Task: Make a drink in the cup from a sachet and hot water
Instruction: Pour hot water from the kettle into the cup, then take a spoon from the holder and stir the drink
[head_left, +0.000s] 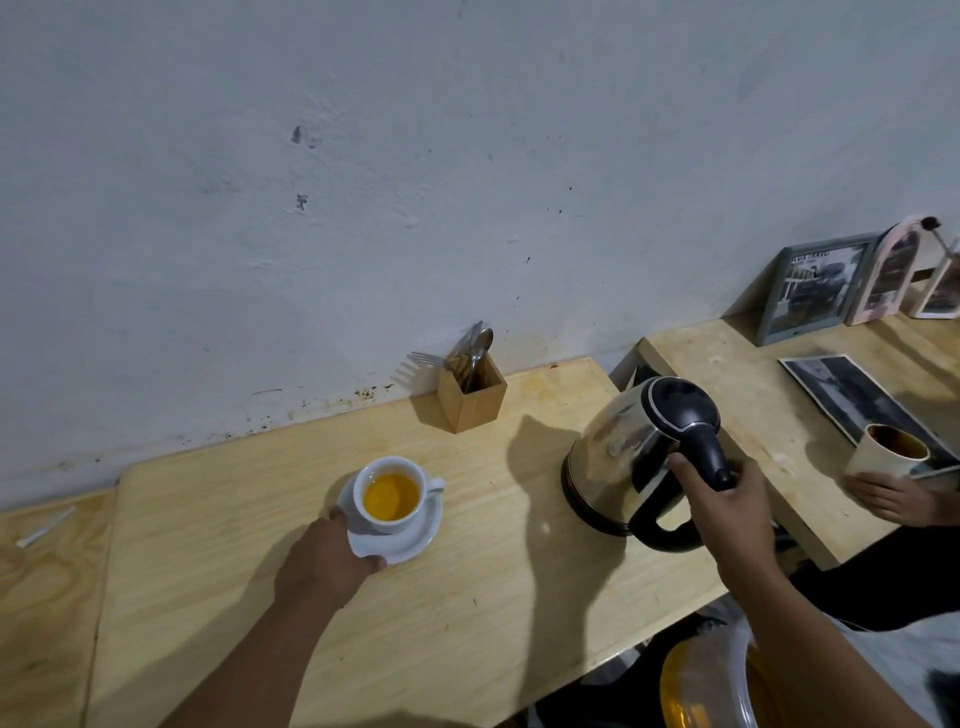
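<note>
A white cup (390, 493) holding orange-yellow liquid stands on a white saucer (410, 540) on the wooden table (467, 597). My left hand (332, 561) grips the saucer's near-left rim. To the right, a steel kettle (623, 447) with a black lid and handle rests upright on the table. My right hand (722, 499) is wrapped around the kettle's black handle. A thin white sachet-like strip (45, 527) lies at the far left of the table.
A wooden holder (470, 397) with a fork and spoons stands against the wall behind the cup. On a second table at right, another person's hand (888, 499) holds a beige cup (888, 454), beside a photo print (857, 400) and framed pictures (810, 286).
</note>
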